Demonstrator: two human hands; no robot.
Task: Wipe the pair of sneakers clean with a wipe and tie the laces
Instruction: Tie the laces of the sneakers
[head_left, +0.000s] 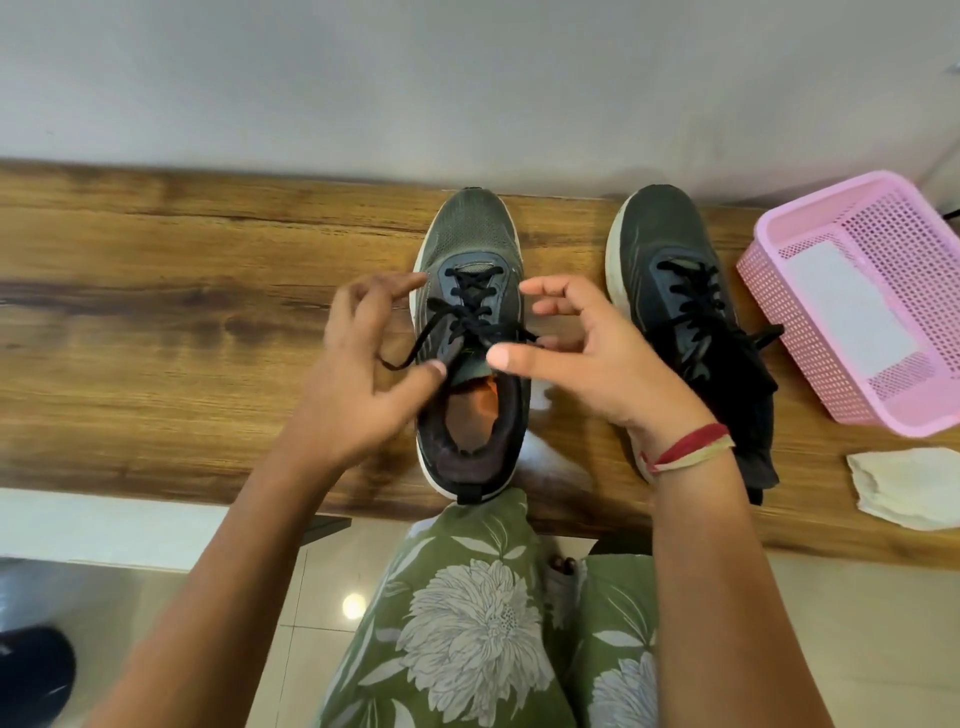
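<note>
left hand (363, 384) holds a lace loop (410, 351) of the nearer sneaker (472, 234); right hand (587, 353) half curled, grip unclear

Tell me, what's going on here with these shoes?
A person is tying the black lace of the grey-green mesh sneaker on the wooden bench. The left hand pinches a loop of it. The right hand hovers at the other end, fingers curled, hold unclear. The darker second sneaker stands beside it. A crumpled white wipe lies by the pink plastic basket.

Two sneakers (470, 244), two hands (358, 384), one basket (914, 413)
</note>
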